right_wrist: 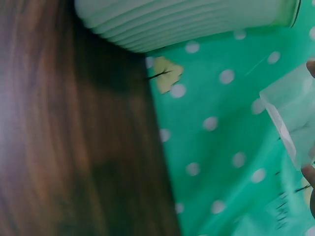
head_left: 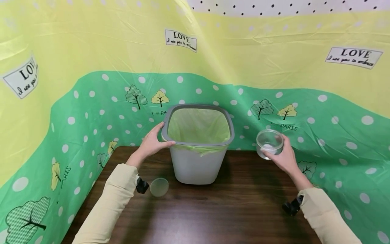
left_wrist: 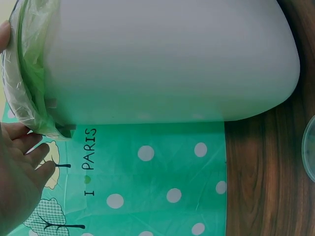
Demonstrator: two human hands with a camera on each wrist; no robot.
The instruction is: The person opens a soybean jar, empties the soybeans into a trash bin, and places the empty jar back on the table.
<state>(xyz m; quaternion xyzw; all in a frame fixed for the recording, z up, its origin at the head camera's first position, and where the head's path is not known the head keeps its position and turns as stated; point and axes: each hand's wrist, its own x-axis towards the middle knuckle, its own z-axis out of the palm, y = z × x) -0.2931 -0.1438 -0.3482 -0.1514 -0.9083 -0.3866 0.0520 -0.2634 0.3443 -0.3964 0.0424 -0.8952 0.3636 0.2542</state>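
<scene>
A light grey trash bin (head_left: pixel 196 166) with a darker grey rim and a pale green bag lining stands upright on the table. My left hand (head_left: pixel 152 142) holds its front left corner, thumb on the front of the rim and fingers at the left side; the left wrist view shows fingertips touching the bag-covered edge (left_wrist: pixel 24 98). To the right of the bin, my right hand (head_left: pixel 283 156) grips a clear round plastic container (head_left: pixel 269 144) in the air. That container is lidless and slightly tilted; a whitish patch shows at its bottom, content or reflection I cannot tell.
A translucent round lid (head_left: pixel 159 187) lies on the dark wooden table (head_left: pixel 201 213), left of the bin's base. Behind and at both sides hangs a green and yellow printed curtain (head_left: pixel 243 67), close behind the bin.
</scene>
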